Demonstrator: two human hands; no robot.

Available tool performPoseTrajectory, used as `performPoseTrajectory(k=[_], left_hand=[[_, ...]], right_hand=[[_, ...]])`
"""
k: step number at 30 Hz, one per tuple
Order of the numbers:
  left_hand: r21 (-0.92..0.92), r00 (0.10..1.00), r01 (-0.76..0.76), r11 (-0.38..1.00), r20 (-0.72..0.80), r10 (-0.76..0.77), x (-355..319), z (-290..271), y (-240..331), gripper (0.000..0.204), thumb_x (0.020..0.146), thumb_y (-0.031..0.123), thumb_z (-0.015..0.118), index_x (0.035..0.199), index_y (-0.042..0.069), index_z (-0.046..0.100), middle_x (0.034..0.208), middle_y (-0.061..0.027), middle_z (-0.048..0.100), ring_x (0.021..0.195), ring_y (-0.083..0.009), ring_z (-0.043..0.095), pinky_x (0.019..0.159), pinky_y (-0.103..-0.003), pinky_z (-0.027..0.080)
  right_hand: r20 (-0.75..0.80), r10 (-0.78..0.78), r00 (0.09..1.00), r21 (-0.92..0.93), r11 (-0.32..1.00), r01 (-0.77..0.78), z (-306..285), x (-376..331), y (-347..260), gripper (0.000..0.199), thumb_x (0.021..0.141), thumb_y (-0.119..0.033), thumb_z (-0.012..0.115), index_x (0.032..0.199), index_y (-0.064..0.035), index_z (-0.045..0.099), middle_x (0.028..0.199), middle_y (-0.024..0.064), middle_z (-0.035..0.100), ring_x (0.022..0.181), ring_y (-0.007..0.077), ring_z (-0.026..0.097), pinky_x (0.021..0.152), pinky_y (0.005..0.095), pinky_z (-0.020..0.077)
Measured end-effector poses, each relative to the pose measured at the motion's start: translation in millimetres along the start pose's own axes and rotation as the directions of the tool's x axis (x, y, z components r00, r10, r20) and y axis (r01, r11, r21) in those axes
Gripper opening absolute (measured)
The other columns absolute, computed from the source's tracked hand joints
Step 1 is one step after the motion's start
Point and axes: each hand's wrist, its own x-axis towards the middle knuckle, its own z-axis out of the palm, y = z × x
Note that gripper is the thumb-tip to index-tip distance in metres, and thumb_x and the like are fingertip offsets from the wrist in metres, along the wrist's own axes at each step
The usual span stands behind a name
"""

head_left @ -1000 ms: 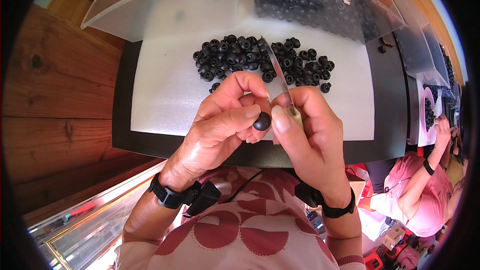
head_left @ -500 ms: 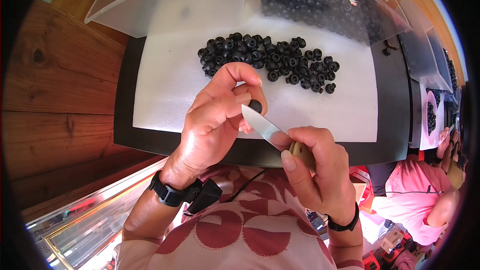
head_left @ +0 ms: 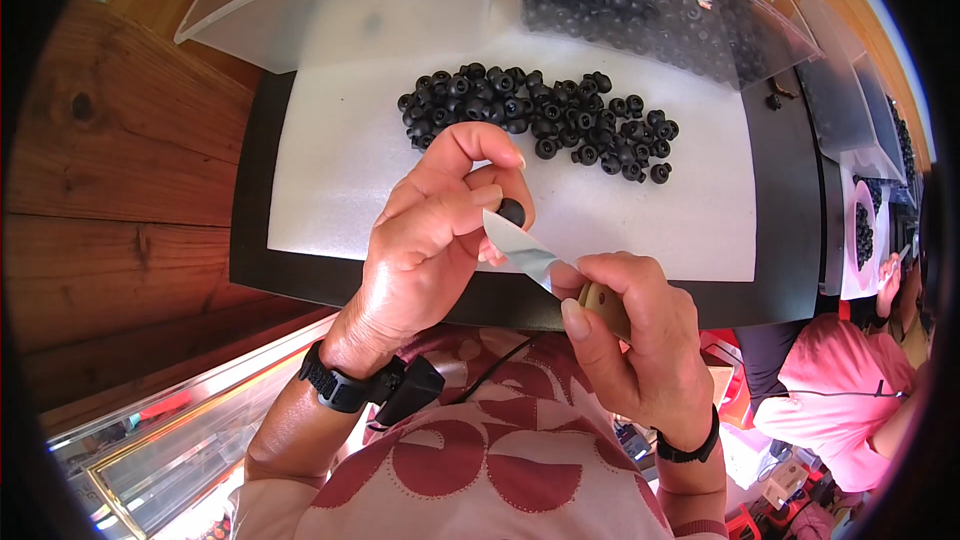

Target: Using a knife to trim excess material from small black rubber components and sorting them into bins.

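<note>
- Black rounded part, head view: located in the left hand, raised above the near side of the white sheet.
- Left fingers: closed to a pinch, thumb against bent fingers, gripping the part. Its exposed side faces the blade, presumably for access.
- Right hand: fingers closed around the handle of the knife, thumb along it, likely for fine control of the tip.
- Knife: blade angled up and leftward, tip at the part; contact cannot be confirmed.
- Pile of black parts: loose on the sheet beyond the hands, apparently for short reach.
- Sheet: laid over the dark worktop, probably for contrast and protection.
- Left clear bin and right clear bin: at the far side, leaving the near area accessible; the right bin contains similar parts.
</note>
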Motion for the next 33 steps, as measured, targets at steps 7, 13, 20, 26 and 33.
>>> performPoseTrajectory(k=[7,13,20,26,33], left_hand=[[-0.030,1.000,-0.008,1.000,0.020,0.009,-1.7,-1.3,1.1,0.033,0.093,0.013,0.052,0.124,0.004,0.050,0.094,-0.0086,0.062,0.075,-0.0085,0.050,0.071,-0.023,0.044],[-0.001,1.000,-0.024,1.000,-0.009,0.024,-1.8,0.0,2.0,0.034,0.092,0.010,0.050,0.125,0.004,0.050,0.094,-0.0079,0.063,0.075,-0.0087,0.050,0.071,-0.023,0.044],[0.057,0.994,-0.049,0.997,-0.094,0.054,-0.2,4.8,0.1,0.039,0.092,0.024,0.061,0.121,0.003,0.048,0.080,-0.0114,0.059,0.071,-0.0196,0.054,0.069,-0.031,0.045],[-0.023,0.995,-0.054,0.998,-0.089,0.052,1.0,5.8,-1.4,0.039,0.093,0.024,0.061,0.122,0.002,0.047,0.081,-0.0099,0.058,0.071,-0.0180,0.053,0.067,-0.031,0.044],[-0.097,0.999,-0.014,0.995,0.046,0.019,0.5,10.0,-2.1,0.028,0.097,0.009,0.052,0.124,0.005,0.049,0.087,-0.0054,0.057,0.075,-0.0124,0.049,0.070,-0.027,0.040]], right_hand=[[-0.009,-0.001,1.000,-0.031,1.000,0.001,0.6,-0.4,0.3,0.029,0.091,-0.002,0.071,0.114,-0.0006,0.053,0.088,0.0083,0.066,0.061,0.0239,0.064,0.053,0.0335,0.0494],[-0.022,-0.002,1.000,-0.033,0.999,0.001,1.8,-0.4,2.1,0.029,0.091,-0.002,0.071,0.113,-0.0010,0.053,0.087,0.0077,0.065,0.060,0.0243,0.062,0.052,0.0341,0.0483],[-0.027,0.000,1.000,-0.033,0.999,-0.001,1.6,1.2,4.0,0.028,0.091,-0.002,0.070,0.113,-0.0014,0.053,0.085,0.0068,0.065,0.060,0.0239,0.062,0.052,0.0341,0.0483],[-0.054,0.050,0.997,0.083,0.996,-0.046,0.4,1.7,3.1,0.022,0.096,-0.003,0.067,0.113,0.0003,0.053,0.084,0.0074,0.066,0.059,0.0171,0.059,0.054,0.0301,0.0461],[-0.045,0.333,0.942,0.538,0.802,-0.258,4.5,21.2,1.6,0.022,0.101,-0.013,0.066,0.111,0.0014,0.054,0.081,-0.0005,0.063,0.068,0.0029,0.041,0.059,0.0206,0.0360]])
